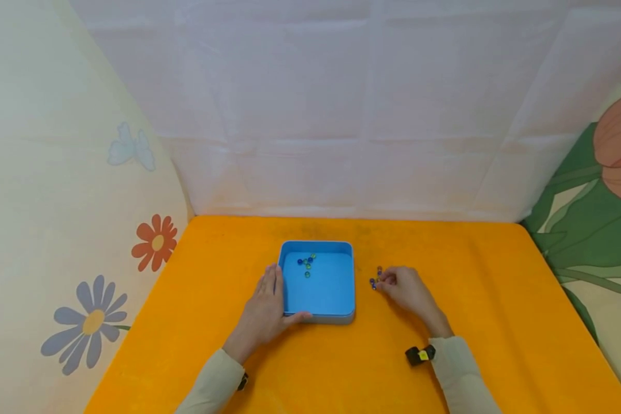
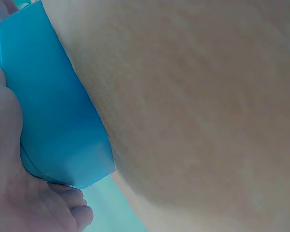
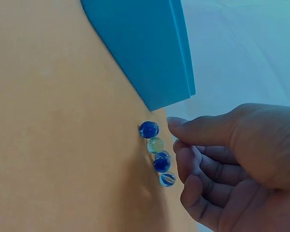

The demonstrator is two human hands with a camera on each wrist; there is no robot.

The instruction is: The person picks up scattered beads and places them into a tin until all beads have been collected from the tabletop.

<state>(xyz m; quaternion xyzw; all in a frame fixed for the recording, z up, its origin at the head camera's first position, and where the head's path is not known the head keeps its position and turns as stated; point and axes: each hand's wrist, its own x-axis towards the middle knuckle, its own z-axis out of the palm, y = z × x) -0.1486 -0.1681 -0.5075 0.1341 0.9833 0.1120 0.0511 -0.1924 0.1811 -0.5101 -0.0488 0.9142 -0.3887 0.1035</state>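
Note:
A square blue box (image 1: 318,296) without a lid stands on the orange table, with several blue and green glass marbles (image 1: 307,275) inside toward its back left. Flat against its left wall lie the straight fingers of my left hand (image 1: 261,313), the thumb stretched along the front. In the left wrist view that hand (image 2: 19,179) touches the box's wall (image 2: 48,106) around a corner. To the right of the box, my right hand (image 1: 406,290) is over a small group of marbles. The right wrist view shows blue marbles (image 3: 149,129), a yellowish one (image 3: 155,145) and a striped one (image 3: 167,180) beside slightly parted fingertips (image 3: 176,122).
The orange tabletop (image 1: 497,322) extends on both sides of the box. A white cloth backdrop (image 1: 341,115) hangs at its far edge. Fabric printed with flowers lines the left (image 1: 83,218) and right (image 1: 585,218) sides.

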